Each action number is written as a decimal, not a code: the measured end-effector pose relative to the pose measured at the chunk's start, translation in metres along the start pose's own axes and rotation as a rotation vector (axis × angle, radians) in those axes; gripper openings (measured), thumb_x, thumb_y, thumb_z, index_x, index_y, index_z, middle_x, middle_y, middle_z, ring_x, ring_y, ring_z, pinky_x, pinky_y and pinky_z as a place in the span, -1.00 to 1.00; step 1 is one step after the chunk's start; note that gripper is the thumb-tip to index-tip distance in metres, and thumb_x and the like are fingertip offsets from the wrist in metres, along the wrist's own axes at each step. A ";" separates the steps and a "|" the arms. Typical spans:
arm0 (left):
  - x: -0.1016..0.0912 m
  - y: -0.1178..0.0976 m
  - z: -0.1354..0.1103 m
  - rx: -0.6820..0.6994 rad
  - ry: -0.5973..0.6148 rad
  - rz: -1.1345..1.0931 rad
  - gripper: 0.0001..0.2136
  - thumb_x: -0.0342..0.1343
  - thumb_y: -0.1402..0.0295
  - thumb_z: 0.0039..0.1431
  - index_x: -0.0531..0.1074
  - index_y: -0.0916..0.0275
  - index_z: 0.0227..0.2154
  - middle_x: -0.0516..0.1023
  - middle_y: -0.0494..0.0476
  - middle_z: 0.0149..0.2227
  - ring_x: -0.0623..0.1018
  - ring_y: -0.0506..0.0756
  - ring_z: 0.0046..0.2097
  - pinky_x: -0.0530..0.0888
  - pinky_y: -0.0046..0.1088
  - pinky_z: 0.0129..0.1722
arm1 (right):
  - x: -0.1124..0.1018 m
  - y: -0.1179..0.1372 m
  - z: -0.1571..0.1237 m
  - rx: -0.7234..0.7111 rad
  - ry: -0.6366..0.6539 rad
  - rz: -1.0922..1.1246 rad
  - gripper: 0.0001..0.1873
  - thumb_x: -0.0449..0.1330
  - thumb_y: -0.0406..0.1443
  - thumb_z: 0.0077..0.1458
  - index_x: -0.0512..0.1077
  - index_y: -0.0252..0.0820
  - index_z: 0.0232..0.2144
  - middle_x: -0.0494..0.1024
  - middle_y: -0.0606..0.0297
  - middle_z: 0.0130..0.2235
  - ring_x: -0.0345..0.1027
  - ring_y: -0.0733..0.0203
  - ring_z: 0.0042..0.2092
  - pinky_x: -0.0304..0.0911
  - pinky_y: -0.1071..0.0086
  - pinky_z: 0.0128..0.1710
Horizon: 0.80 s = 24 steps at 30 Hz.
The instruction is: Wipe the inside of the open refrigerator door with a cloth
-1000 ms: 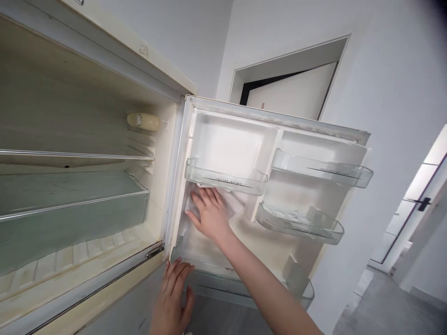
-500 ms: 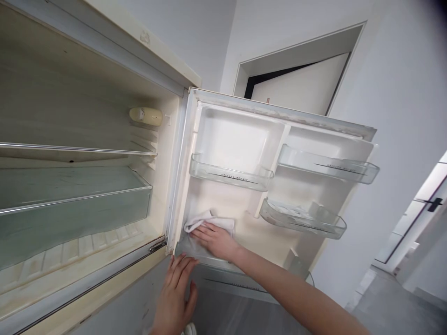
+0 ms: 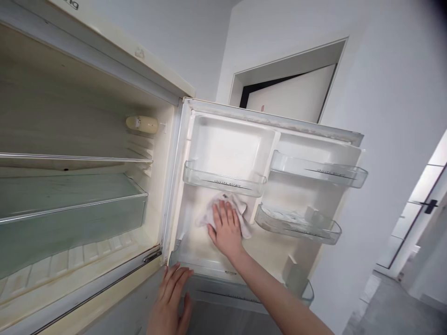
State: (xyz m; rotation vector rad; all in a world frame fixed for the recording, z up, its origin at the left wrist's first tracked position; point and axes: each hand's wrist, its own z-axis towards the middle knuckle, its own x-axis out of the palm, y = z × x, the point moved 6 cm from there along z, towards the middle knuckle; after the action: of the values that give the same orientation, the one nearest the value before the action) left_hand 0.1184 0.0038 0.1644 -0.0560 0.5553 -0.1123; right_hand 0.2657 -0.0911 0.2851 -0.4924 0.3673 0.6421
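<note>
My right hand lies with its fingers extended over a crumpled white cloth and holds it against the inner panel of the open fridge door. The cloth sits just below the upper-left clear door shelf. Lower down, my left hand is open, its fingertips at the left end of the bottom clear door bin, near the hinge side. The left fingers are slightly apart and hold nothing that I can see.
To the left is the fridge interior with a glass shelf, a greenish crisper drawer and a lamp cover. Two more clear bins are on the door's right half. Behind stands a doorway.
My right hand has moved the cloth up and to the right, from the panel's lower-left corner to beneath the upper shelf. My left hand stays by the bottom bin. The view has shifted slightly.
</note>
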 end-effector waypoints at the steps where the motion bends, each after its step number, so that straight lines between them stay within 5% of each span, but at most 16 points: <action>1: 0.000 -0.001 0.000 -0.002 0.000 -0.007 -0.58 -0.05 0.47 0.15 0.22 0.20 0.10 0.55 0.20 -0.01 0.47 0.24 0.12 0.59 0.05 -0.04 | 0.003 0.007 -0.005 -0.089 0.039 0.013 -0.28 -0.01 -0.20 0.22 -0.16 -0.22 0.34 0.08 0.12 0.35 -0.12 -0.03 0.36 0.04 0.04 0.28; 4: 0.000 -0.002 0.001 -0.002 -0.015 -0.020 -0.58 -0.06 0.49 0.14 0.22 0.22 0.09 0.55 0.22 -0.02 0.46 0.25 0.13 0.59 0.10 -0.06 | 0.007 0.020 -0.013 -0.274 0.094 0.058 -0.29 0.00 -0.25 0.19 -0.12 -0.17 0.33 0.09 0.21 0.35 -0.09 0.05 0.36 0.05 0.15 0.28; 9: -0.002 0.000 0.000 0.023 -0.022 -0.006 -0.59 -0.06 0.47 0.15 0.23 0.23 0.09 0.56 0.22 -0.02 0.49 0.24 0.10 0.62 0.00 -0.10 | -0.004 -0.013 0.002 0.139 -0.083 0.044 -0.16 0.05 -0.20 0.17 -0.27 -0.28 0.34 -0.10 -0.12 0.37 -0.11 -0.13 0.36 0.14 -0.03 0.22; 12: -0.001 0.000 0.001 0.025 -0.011 -0.008 -0.59 -0.06 0.46 0.15 0.22 0.23 0.09 0.56 0.21 -0.02 0.49 0.24 0.10 0.62 0.00 -0.10 | -0.004 -0.018 0.005 0.186 -0.097 0.024 -0.13 0.06 -0.20 0.16 -0.31 -0.37 0.33 -0.14 -0.14 0.37 -0.18 -0.14 0.38 0.12 -0.06 0.24; 15: 0.002 0.000 -0.001 0.016 -0.009 -0.013 -0.58 -0.05 0.47 0.15 0.22 0.21 0.10 0.55 0.20 -0.01 0.46 0.25 0.12 0.58 0.05 -0.05 | 0.004 -0.006 0.000 0.012 0.028 0.075 -0.17 0.08 -0.21 0.13 -0.18 -0.34 0.33 -0.03 -0.04 0.36 -0.17 -0.06 0.38 0.07 0.00 0.29; 19: 0.008 0.000 -0.006 0.004 -0.025 -0.010 -0.59 -0.04 0.46 0.15 0.23 0.21 0.09 0.53 0.20 0.01 0.40 0.27 0.17 0.51 0.05 0.03 | 0.006 0.030 -0.019 -0.393 0.232 0.509 -0.37 0.01 -0.36 0.15 0.07 -0.14 0.27 0.14 0.27 0.32 -0.02 0.21 0.34 0.08 0.25 0.30; 22: 0.009 0.000 -0.008 0.011 -0.016 -0.004 -0.58 -0.04 0.47 0.14 0.23 0.23 0.09 0.52 0.22 0.01 0.38 0.28 0.18 0.51 0.05 0.02 | 0.001 0.040 -0.024 -0.470 0.249 0.786 -0.42 -0.06 -0.46 0.16 0.20 0.06 0.19 0.28 0.50 0.25 0.11 0.37 0.27 0.09 0.39 0.26; 24: 0.008 0.000 -0.008 0.017 0.002 -0.004 -0.57 -0.04 0.47 0.14 0.22 0.24 0.10 0.52 0.22 0.02 0.38 0.27 0.18 0.53 0.06 0.01 | 0.002 0.042 -0.020 -0.495 0.240 0.722 -0.39 0.03 -0.45 0.14 0.17 0.02 0.22 0.28 0.44 0.25 0.10 0.33 0.28 0.08 0.38 0.28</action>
State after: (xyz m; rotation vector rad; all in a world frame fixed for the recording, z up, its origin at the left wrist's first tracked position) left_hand 0.1210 0.0031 0.1536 -0.0406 0.5559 -0.1212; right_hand 0.2369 -0.0720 0.2542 -0.9271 0.6259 1.3970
